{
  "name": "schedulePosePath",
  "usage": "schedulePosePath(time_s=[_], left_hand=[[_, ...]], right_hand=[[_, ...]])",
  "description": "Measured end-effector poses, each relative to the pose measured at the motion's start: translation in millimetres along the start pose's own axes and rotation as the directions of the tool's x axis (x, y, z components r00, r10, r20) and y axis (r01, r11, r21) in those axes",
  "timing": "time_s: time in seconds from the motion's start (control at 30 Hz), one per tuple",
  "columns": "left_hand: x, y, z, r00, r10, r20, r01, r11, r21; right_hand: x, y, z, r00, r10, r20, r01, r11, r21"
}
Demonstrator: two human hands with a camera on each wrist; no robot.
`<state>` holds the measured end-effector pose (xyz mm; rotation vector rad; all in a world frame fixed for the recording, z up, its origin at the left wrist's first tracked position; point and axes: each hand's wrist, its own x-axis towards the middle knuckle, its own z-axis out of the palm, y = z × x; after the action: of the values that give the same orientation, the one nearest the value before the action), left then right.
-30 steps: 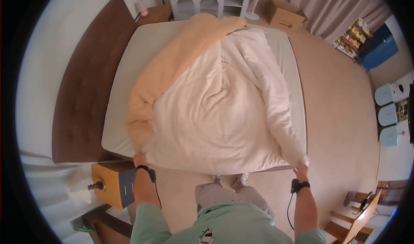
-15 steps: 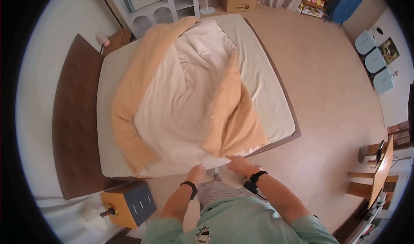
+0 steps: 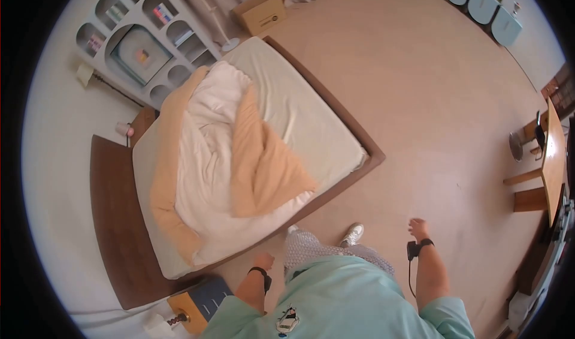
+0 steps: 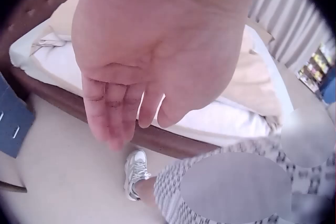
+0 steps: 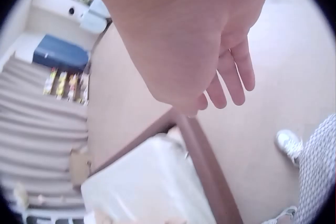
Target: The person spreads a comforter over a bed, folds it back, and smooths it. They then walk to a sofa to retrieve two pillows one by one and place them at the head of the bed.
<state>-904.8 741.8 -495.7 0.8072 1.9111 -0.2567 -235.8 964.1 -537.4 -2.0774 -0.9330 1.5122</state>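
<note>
A two-sided quilt, white inside and orange outside, lies bunched on the bed; its orange flap (image 3: 263,165) is folded over the white side (image 3: 206,135). Pale sheet (image 3: 287,105) shows on the mattress to the right of it. My left hand (image 3: 262,261) hangs beside the bed's near edge, and in the left wrist view its palm is bare with fingers loosely extended. Out over the floor to the right is my right hand (image 3: 418,227), holding nothing. The right wrist view shows its fingers (image 5: 231,77) relaxed, with the bed frame's corner (image 5: 181,116) beyond.
A nightstand (image 3: 206,303) with a lamp stands close by the left arm. The brown bed frame (image 3: 365,159) juts out around the mattress. To the right stands a wooden table (image 3: 554,153); a cardboard box (image 3: 262,16) sits at the back.
Both hands have let go of the quilt, and its right side has been folded over to the left, orange side up. The view has turned right, and the right hand has swung outward.
</note>
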Motion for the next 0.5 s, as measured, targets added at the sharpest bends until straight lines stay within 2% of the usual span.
schedulePosePath(time_s=[0.03, 0.07, 0.13, 0.17, 0.2, 0.23, 0.27, 0.3, 0.37, 0.4, 0.47, 0.5], left_hand=[[3, 30, 4, 0.999, 0.02, 0.028, -0.022, 0.996, 0.09], [9, 59, 7, 0.996, 0.044, 0.074, -0.061, 0.967, 0.246], [7, 133, -3, 0.995, 0.103, 0.013, -0.103, 0.963, 0.251], [15, 157, -3, 0.951, 0.271, -0.149, -0.235, 0.947, 0.22], [24, 179, -2, 0.856, 0.418, -0.305, -0.367, 0.906, 0.211], [24, 213, -9, 0.838, 0.429, -0.337, -0.39, 0.903, 0.181], [20, 250, -22, 0.892, 0.381, -0.244, -0.35, 0.923, 0.162], [21, 280, -25, 0.883, 0.387, -0.266, -0.354, 0.921, 0.163], [30, 328, -27, 0.861, 0.431, -0.27, -0.407, 0.902, 0.145], [41, 347, -19, 0.861, 0.441, -0.253, -0.414, 0.897, 0.152], [72, 381, -4, 0.901, 0.395, -0.178, -0.378, 0.918, 0.12], [77, 402, 3, 0.901, 0.402, -0.162, -0.385, 0.914, 0.129]], right_hand=[[23, 63, -46, 1.0, 0.011, -0.005, -0.011, 1.0, 0.028], [0, 69, -78, 0.98, 0.162, -0.112, -0.142, 0.975, 0.171], [-45, 79, -112, 0.898, 0.394, -0.196, -0.307, 0.881, 0.361], [-61, 90, -122, 0.868, 0.455, -0.197, -0.351, 0.845, 0.404], [-58, 128, -129, 0.882, 0.448, -0.146, -0.376, 0.856, 0.356], [-53, 168, -137, 0.893, 0.439, -0.094, -0.394, 0.867, 0.305], [-59, 164, -139, 0.871, 0.487, -0.069, -0.435, 0.828, 0.355], [-74, 155, -134, 0.845, 0.533, -0.044, -0.473, 0.783, 0.405], [-85, 130, -128, 0.853, 0.52, 0.042, -0.509, 0.813, 0.281], [-83, 118, -129, 0.847, 0.531, 0.033, -0.516, 0.805, 0.293], [-72, 83, -133, 0.906, 0.413, 0.092, -0.423, 0.896, 0.136], [-65, 67, -138, 0.901, 0.425, 0.083, -0.433, 0.889, 0.147]])
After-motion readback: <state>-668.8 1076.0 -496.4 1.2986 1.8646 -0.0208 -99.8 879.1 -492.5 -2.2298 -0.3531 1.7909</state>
